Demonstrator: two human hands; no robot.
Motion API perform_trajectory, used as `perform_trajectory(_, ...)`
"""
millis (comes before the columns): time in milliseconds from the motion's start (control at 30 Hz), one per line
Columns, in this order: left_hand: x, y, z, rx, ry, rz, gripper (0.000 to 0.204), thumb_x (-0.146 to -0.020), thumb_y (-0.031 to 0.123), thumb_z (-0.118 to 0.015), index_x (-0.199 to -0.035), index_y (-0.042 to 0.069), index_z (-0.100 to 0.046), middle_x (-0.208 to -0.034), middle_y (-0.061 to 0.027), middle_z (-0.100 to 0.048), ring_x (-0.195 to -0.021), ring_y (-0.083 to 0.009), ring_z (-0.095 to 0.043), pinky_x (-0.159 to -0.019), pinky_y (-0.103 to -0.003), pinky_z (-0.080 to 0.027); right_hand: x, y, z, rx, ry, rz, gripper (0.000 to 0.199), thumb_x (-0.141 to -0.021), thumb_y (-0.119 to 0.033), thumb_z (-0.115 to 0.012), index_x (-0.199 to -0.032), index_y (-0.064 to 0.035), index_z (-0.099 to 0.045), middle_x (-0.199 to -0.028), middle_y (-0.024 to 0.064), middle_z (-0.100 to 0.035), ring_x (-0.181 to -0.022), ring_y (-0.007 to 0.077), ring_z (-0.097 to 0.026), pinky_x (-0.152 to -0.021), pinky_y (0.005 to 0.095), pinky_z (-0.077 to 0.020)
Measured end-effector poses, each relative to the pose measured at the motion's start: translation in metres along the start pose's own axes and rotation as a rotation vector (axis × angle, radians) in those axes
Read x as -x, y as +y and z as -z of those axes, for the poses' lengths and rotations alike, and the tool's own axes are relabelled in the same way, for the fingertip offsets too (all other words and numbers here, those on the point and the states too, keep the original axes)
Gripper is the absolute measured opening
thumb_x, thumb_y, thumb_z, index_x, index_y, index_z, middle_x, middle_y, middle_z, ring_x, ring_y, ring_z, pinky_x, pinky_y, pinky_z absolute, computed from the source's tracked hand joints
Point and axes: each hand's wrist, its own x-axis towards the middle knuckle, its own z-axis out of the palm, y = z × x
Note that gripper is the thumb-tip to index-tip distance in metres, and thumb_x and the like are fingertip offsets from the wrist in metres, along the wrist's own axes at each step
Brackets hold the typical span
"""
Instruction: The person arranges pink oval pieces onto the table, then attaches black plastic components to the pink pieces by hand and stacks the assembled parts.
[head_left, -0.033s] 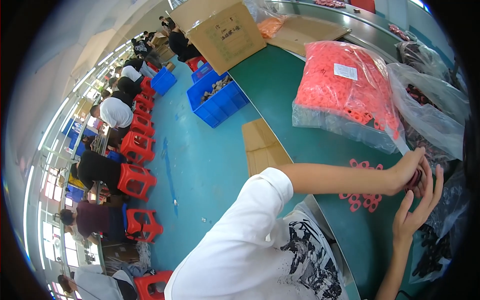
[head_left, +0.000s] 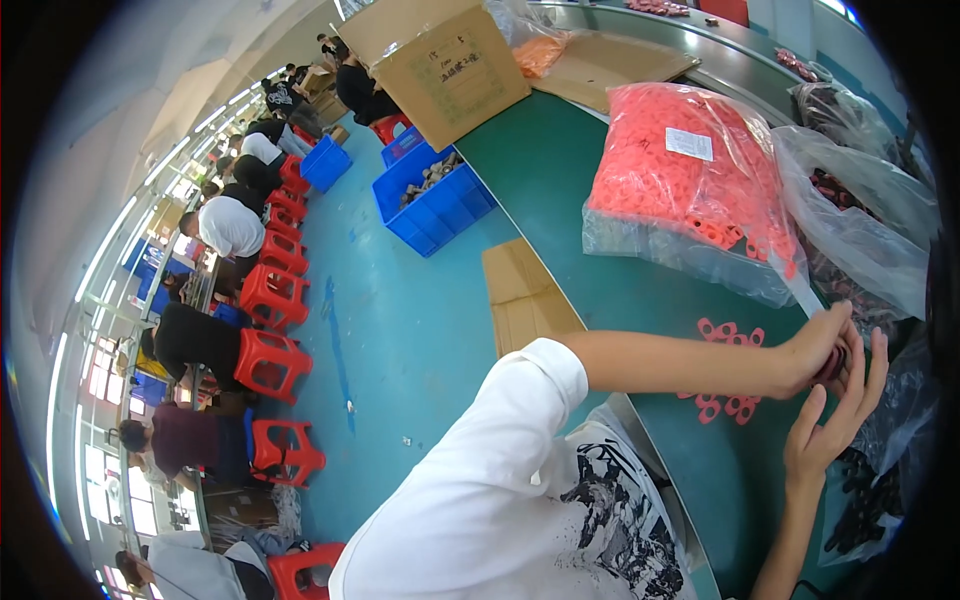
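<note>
My left hand [head_left: 812, 352] reaches across the green table from the white sleeve, its fingers curled round a small dark red part [head_left: 832, 362]. Partly hidden by the fingers, that part's exact kind cannot be made out. Just below it, my right hand [head_left: 832, 432] has its fingers stretched out and its thumb apart, with the fingertips close to the left hand's. Flat pink-red pieces with holes [head_left: 740, 408] lie spread on the table beside and under my left forearm. A large clear bag of coral-red pieces [head_left: 690, 170] with a white label lies beyond my left hand.
Open clear bags [head_left: 860, 210] with dark parts line the right side, and a bag of black parts [head_left: 862, 510] lies near my right forearm. A cardboard box [head_left: 450, 75] stands at the far table edge. Blue bins [head_left: 430, 215] and red stools [head_left: 272, 365] stand on the floor.
My hands have shifted very slightly around the dark red part; otherwise the scene looks the same.
</note>
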Motion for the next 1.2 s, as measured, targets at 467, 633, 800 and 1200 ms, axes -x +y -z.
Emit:
perform_trajectory(467,0.059,0.013,0.008,-0.110,0.104,-0.239,0.038,-0.099,0.043,-0.038,-0.092,0.011,-0.057,-0.083,-0.0014,-0.056,-0.076,-0.0140,-0.055,-0.069,-0.027,-0.045,0.006,0.001,-0.002,-0.034,-0.063,0.122,0.068,-0.100,-0.045,-0.026,-0.133,0.0097,-0.049,-0.139,0.0323,-0.046,-0.131,0.0484,-0.042,-0.110,0.0559,-0.0295)
perform_trajectory(633,0.031,-0.020,0.009,-0.046,0.073,-0.170,0.035,-0.099,0.041,-0.041,-0.093,0.011,-0.058,-0.087,-0.0001,-0.056,-0.080,-0.0125,-0.054,-0.071,-0.026,-0.044,0.000,0.000,0.012,0.076,-0.064,0.190,0.064,-0.100,-0.042,-0.028,-0.130,0.0101,-0.051,-0.139,0.0327,-0.045,-0.131,0.0488,-0.042,-0.111,0.0571,-0.0277)
perform_trajectory(800,0.061,-0.010,-0.042,-0.160,0.087,-0.096,0.033,-0.097,0.040,-0.044,-0.096,0.010,-0.059,-0.089,0.0002,-0.056,-0.081,-0.0115,-0.054,-0.074,-0.026,-0.044,-0.010,0.002,0.007,-0.050,0.196,0.164,0.053,-0.098,-0.044,-0.040,-0.117,0.0007,-0.062,-0.128,0.0273,-0.055,-0.120,0.0446,-0.054,-0.104,0.0575,-0.0359)
perform_trajectory(1200,-0.002,0.069,-0.023,-1.502,-0.152,-0.696,0.029,-0.089,0.033,-0.063,-0.079,0.006,-0.061,-0.062,-0.0074,-0.048,-0.053,-0.0199,-0.054,-0.045,-0.035,-0.042,-0.036,0.057,0.120,-0.261,0.564,-0.030,0.048,-0.100,-0.029,-0.033,-0.120,0.0106,-0.053,-0.116,0.0267,-0.062,-0.098,0.0312,-0.064,-0.078,0.0388,-0.0519)
